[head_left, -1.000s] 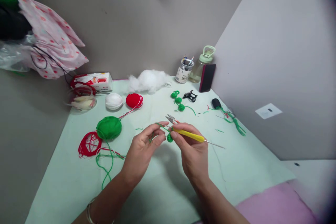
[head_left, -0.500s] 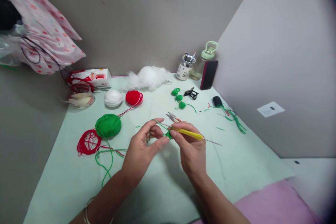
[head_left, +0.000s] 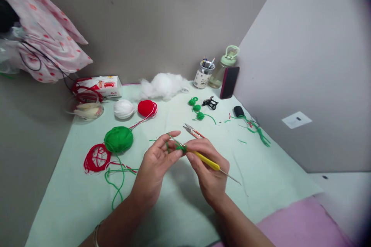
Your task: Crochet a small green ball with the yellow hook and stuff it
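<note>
My left hand (head_left: 155,164) pinches a small green crochet piece (head_left: 182,148) between thumb and fingers, with green yarn running over its raised index finger. In my right hand (head_left: 210,168) is a crochet hook (head_left: 207,160) with a yellow handle, its front end at the green piece and its rear metal end sticking out to the lower right. Just beyond the hands lie thread snips (head_left: 193,130) with orange-red handles. A green yarn ball (head_left: 118,139) rests left of my left hand, its loose strand trailing toward my left forearm.
Farther left are a red yarn coil (head_left: 97,158), a white yarn ball (head_left: 123,109) and a red yarn ball (head_left: 147,108). White stuffing (head_left: 164,86) sits by the wall. Small green crocheted pieces (head_left: 197,108), a black clip (head_left: 210,103), a phone (head_left: 230,82) and a bottle (head_left: 222,71) stand right of it.
The hook's handle has tilted, its rear end swinging downward and slightly left. The right hand has turned with it, and the green piece has shifted slightly left.
</note>
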### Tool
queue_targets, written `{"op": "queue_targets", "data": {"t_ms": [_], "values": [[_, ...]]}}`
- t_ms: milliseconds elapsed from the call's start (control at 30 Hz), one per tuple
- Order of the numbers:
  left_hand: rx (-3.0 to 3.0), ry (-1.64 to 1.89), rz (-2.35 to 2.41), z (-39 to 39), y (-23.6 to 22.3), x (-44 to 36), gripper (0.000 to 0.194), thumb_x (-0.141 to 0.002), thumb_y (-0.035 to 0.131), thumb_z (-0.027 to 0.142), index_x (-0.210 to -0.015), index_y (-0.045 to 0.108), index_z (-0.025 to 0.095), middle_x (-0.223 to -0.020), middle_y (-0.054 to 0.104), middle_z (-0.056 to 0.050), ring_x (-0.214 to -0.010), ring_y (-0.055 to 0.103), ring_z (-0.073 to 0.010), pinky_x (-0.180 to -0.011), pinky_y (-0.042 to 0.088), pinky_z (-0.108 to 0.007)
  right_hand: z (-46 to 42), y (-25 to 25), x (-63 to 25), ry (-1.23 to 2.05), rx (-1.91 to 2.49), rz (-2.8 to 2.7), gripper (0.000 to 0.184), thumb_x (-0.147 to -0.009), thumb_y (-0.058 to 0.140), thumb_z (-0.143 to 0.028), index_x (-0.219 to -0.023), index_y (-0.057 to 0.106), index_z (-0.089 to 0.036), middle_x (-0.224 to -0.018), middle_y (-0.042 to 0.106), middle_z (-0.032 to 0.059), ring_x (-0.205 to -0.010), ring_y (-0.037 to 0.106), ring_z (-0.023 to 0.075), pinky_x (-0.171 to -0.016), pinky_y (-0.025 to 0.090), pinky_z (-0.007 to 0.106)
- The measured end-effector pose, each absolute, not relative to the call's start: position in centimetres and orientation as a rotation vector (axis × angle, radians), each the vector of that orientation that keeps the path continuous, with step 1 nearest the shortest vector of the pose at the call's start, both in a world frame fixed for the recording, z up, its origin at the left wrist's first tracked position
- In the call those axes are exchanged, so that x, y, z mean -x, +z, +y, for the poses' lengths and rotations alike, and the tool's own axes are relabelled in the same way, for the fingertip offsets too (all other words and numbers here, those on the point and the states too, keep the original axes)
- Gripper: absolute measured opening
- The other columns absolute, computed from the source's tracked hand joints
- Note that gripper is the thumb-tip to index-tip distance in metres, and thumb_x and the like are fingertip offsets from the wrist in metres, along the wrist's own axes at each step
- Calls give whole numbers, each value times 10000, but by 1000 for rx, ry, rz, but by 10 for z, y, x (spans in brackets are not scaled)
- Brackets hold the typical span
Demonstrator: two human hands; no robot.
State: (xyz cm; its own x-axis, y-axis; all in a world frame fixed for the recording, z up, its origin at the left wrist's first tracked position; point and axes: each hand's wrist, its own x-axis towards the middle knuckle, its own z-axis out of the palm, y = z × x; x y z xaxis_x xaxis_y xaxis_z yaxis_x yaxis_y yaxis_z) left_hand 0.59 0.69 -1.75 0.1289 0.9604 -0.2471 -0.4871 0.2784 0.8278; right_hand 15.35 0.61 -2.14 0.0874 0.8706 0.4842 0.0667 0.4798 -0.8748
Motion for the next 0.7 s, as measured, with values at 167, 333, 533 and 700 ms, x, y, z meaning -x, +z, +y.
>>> {"op": "queue_targets", "data": {"t_ms": [167,333,533,700], "values": [[-704,1196,982,8,-17,-5,475,-796,894,269,-1253,764,277,-935,623,8,-921,588,-142,-856,489,-242,8,-22,-154,771,952,-1277,161,-898,775,-161,-999,813,-280,-896,793,30,-792,730,183,-672,595,300],[-706,1175,944,9,-11,-6,429,-832,868,270,-1241,739,245,-853,604,36,-713,576,-92,-678,484,-225,10,-24,-155,822,900,-1304,161,-970,712,-213,-1065,823,-283,-917,787,34,-825,727,172,-736,605,304],[-671,1194,953,7,-13,-9,401,-838,853,240,-1220,732,229,-864,630,39,-737,619,-86,-735,524,-222,11,-25,-153,861,857,-1322,234,-914,760,-120,-1033,826,-310,-878,757,10,-820,714,163,-729,586,290],[-684,1233,1012,11,-13,-8,466,-780,897,225,-1215,731,214,-844,644,46,-717,635,-93,-718,547,-220,12,-23,-152,882,891,-1303,234,-888,758,-81,-970,824,-290,-849,742,9,-790,699,153,-686,567,269]]}}
